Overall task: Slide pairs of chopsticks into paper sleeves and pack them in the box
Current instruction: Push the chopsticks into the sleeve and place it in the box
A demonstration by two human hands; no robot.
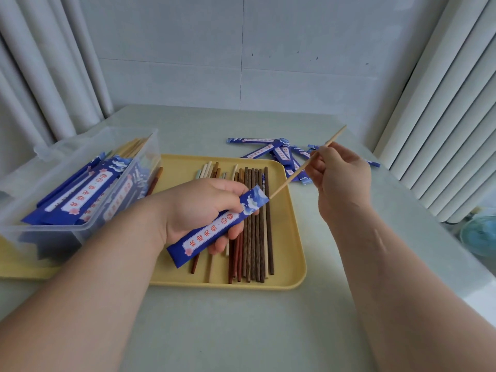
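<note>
Your left forearm point(88, 285) and right forearm point(397, 277) reach in over the desk point(241, 331) toward the yellow tray point(292, 237). Above the middle of the tray, your left hand point(198, 208) is curled round a blue paper sleeve point(214, 229), which slants with its open mouth up and to the right. Over the tray's right edge, your right hand point(341, 181) pinches a pale chopstick point(292, 177) between thumb and fingers. Its lower tip sits right at the sleeve's mouth. You cannot tell from this view whether it is one stick or a pair.

Loose chopsticks point(255, 237), dark brown, reddish and cream, lie side by side on the tray under your left hand. At the tray's left side stands a clear plastic box point(80, 167) with filled sleeves point(88, 189) stacked inside. Beyond the tray's far right corner, spare sleeves point(279, 153) lie scattered on the desk.
</note>
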